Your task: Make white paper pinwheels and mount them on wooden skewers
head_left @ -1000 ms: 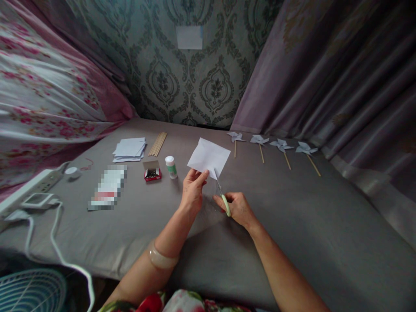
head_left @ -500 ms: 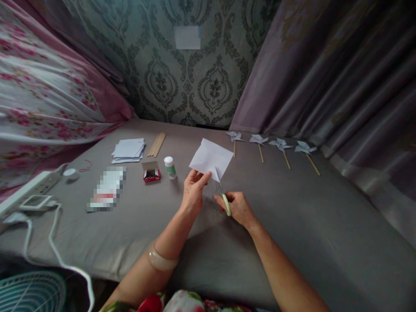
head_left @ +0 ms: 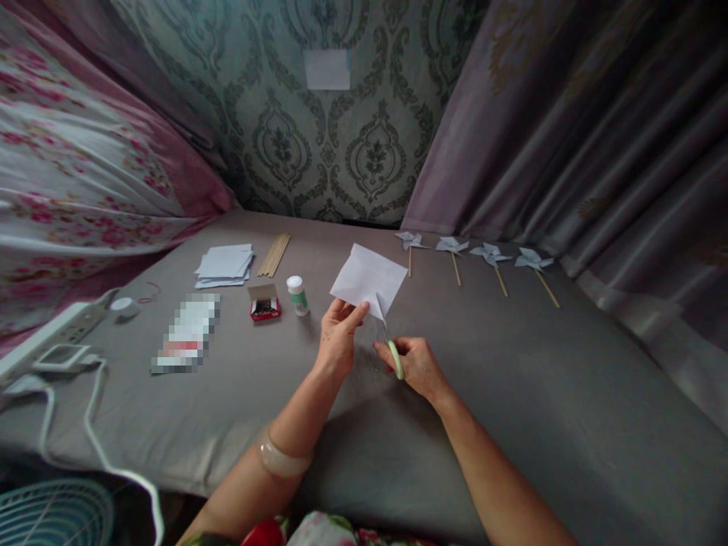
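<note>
A square sheet of white paper (head_left: 368, 274) is pinched at its near edge by my left hand (head_left: 340, 334), thumb on top. My right hand (head_left: 418, 365) grips scissors (head_left: 396, 359) with pale green handles. One blade lies over the paper near its closest corner, pointing inward; the other blade is hidden beneath the sheet. Both hands and the paper are above the grey cloth surface. Part of my right fingers is covered by the scissor handle.
At the left lie a stack of white paper (head_left: 226, 262), wooden sticks (head_left: 274, 255), a small open red box (head_left: 265, 308), a white-capped bottle (head_left: 297, 296) and a power strip (head_left: 54, 345) with cables. Several paper pinwheels (head_left: 452, 245) on sticks line the back right.
Almost nothing differs. The paper, scissors and both hands keep the same positions, with only a slight shift of the whole view.
</note>
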`<act>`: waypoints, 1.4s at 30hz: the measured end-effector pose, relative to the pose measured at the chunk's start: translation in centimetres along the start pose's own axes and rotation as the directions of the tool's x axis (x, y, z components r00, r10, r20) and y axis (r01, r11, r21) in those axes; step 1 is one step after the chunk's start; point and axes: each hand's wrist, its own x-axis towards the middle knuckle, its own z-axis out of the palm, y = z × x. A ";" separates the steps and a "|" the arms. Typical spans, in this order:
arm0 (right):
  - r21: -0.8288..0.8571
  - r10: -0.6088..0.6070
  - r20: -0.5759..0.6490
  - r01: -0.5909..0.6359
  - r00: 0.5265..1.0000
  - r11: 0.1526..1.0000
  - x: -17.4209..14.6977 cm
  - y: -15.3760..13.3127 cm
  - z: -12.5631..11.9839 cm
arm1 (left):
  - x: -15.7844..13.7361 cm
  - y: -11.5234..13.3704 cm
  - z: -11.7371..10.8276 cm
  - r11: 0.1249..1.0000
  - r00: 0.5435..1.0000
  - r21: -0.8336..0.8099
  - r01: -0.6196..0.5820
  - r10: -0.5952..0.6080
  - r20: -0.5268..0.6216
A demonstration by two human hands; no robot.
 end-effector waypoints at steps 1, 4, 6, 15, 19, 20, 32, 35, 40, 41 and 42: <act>-0.003 -0.001 -0.002 0.001 1.000 1.000 0.0 0.0 0.0 | 0.0 0.0 0.0 1.000 1.000 0.003 -0.001 0.001 0.001; -0.007 -0.009 -0.001 0.009 1.000 1.000 0.1 0.1 0.0 | 0.0 0.0 0.0 1.000 1.000 0.009 -0.003 0.003 0.003; -0.006 -0.010 -0.001 0.010 1.000 1.000 0.1 0.1 0.0 | 0.0 0.0 0.0 1.000 1.000 0.007 -0.001 0.001 0.003; -0.008 0.000 -0.012 0.000 1.000 1.000 0.0 -0.1 0.2 | 0.2 -0.4 -0.3 1.000 1.000 0.010 0.002 -0.002 0.007; 0.023 0.019 -0.012 -0.018 1.000 1.000 0.0 -0.3 0.2 | 0.1 -0.5 -0.3 1.000 1.000 0.021 -0.001 0.001 0.028; 0.026 0.021 -0.011 -0.020 1.000 0.999 0.0 -0.3 0.2 | 0.1 -0.4 -0.3 1.000 1.000 0.022 -0.003 0.002 0.030; 0.004 -0.005 -0.011 0.005 1.000 1.000 0.2 0.0 0.3 | -0.2 0.2 0.2 0.997 0.998 -0.047 0.059 -0.060 -0.005; 0.006 0.004 -0.021 -0.004 1.000 1.000 0.3 0.0 0.4 | -0.2 0.3 0.2 0.995 0.997 -0.067 0.076 -0.077 -0.007; 0.004 0.007 -0.006 -0.007 1.000 1.000 0.5 0.2 0.4 | 0.0 0.1 0.3 0.991 0.994 -0.088 0.100 -0.102 -0.024; 0.010 0.007 0.001 -0.007 1.000 1.000 0.5 0.2 0.4 | 0.0 0.1 0.3 0.990 0.994 -0.092 0.105 -0.108 -0.025; 0.015 0.004 0.005 -0.004 1.000 1.000 0.5 0.2 0.4 | 0.1 0.0 0.3 0.989 0.993 -0.097 0.109 -0.112 -0.026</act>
